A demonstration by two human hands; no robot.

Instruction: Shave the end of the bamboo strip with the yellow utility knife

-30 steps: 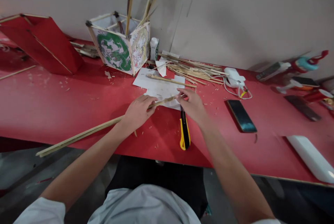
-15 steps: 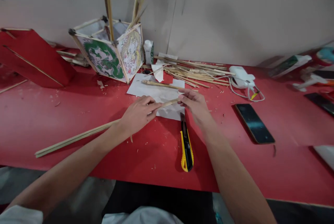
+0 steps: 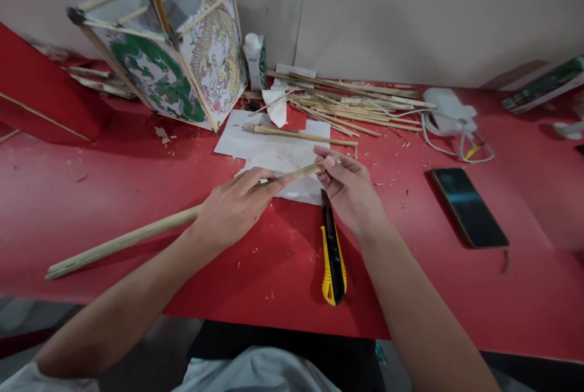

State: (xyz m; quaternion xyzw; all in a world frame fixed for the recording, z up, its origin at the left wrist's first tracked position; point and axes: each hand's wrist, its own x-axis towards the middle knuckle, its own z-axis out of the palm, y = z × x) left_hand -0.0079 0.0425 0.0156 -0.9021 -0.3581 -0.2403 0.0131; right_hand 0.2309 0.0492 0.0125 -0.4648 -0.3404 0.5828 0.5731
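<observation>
A long pale bamboo stick [image 3: 123, 243] slants from the left front of the table up to my hands, with a lengthwise split showing at its lower end. Around its upper part my left hand [image 3: 232, 206] is closed, palm down. My right hand [image 3: 349, 188] pinches the tip between thumb and fingers. Just below the right hand lies a yellow and black utility knife [image 3: 334, 258], blade pointing away from me. Under and beyond the hands are sheets of white paper [image 3: 269, 151], with another thin bamboo stick [image 3: 301, 134] resting across them.
A paper-sided lantern frame [image 3: 157, 78] with dragon pictures holds upright sticks at back left, beside a red panelled shape [image 3: 41, 87]. Behind the paper stand a carton [image 3: 254, 63] and a pile of bamboo strips [image 3: 356, 109]. A white charger [image 3: 449, 112] and a phone [image 3: 469, 206] lie right.
The view has moved nearer and tilted down. Both hands keep hold of the bamboo stick, and the right fingers have shifted at its tip. The knife stays on the table.
</observation>
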